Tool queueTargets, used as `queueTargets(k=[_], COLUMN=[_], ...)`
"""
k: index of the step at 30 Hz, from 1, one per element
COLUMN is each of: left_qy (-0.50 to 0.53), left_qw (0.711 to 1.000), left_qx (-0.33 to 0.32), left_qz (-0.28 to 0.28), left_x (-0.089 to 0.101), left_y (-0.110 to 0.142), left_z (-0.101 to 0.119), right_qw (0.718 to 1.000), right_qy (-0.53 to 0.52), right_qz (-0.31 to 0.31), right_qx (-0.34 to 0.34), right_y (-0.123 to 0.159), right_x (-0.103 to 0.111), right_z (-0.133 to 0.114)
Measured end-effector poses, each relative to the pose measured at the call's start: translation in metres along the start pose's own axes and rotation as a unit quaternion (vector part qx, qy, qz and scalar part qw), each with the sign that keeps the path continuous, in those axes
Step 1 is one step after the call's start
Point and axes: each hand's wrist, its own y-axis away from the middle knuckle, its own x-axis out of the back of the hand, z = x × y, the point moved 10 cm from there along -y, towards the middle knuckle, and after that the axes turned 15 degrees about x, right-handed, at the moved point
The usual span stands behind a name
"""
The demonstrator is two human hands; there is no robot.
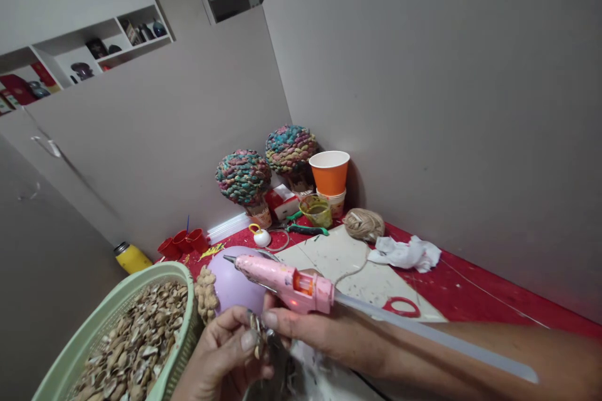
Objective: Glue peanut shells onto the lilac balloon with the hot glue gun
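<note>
My right hand [324, 335] grips a pink hot glue gun [286, 285] with a long clear glue stick [437, 341] sticking out of its back. Its nozzle points left over a lilac balloon [232, 285] that has peanut shells [205, 294] glued to its left side. My left hand [221, 351] is closed in a pinch on a small peanut shell [256, 335], right under the gun and against the balloon's lower edge.
A green basket [108, 307] of peanut shells sits at the lower left. Behind stand two colourful shell trees [244, 175], an orange cup [329, 172], a twine ball [363, 224], white tissue [404, 254], red-handled scissors [399, 308], red cups [183, 241] and a yellow bottle [130, 257].
</note>
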Motion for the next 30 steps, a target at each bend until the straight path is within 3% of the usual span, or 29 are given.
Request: queueTargets(k=[8,18,23,30], left_qy=[-0.004,0.011,0.014,0.001], left_qw=[0.999,0.999,0.998,0.997], left_qx=[0.037,0.043,0.055,0.05], left_qz=[-0.027,-0.028,-0.025,-0.056], left_x=[0.0,-0.005,-0.003,-0.006], left_y=[-0.006,-0.006,-0.005,-0.007], left_z=[-0.012,-0.014,-0.018,-0.018], right_qw=[0.999,0.997,0.997,0.994], right_qy=[0.045,0.043,0.054,0.093], right_qz=[-0.006,-0.045,-0.035,-0.041], right_qx=[0.028,0.038,0.038,0.045], right_y=[-0.001,-0.001,0.0,0.0], right_x=[0.001,0.0,0.001,0.003], right_z=[-0.011,0.0,0.0,0.005])
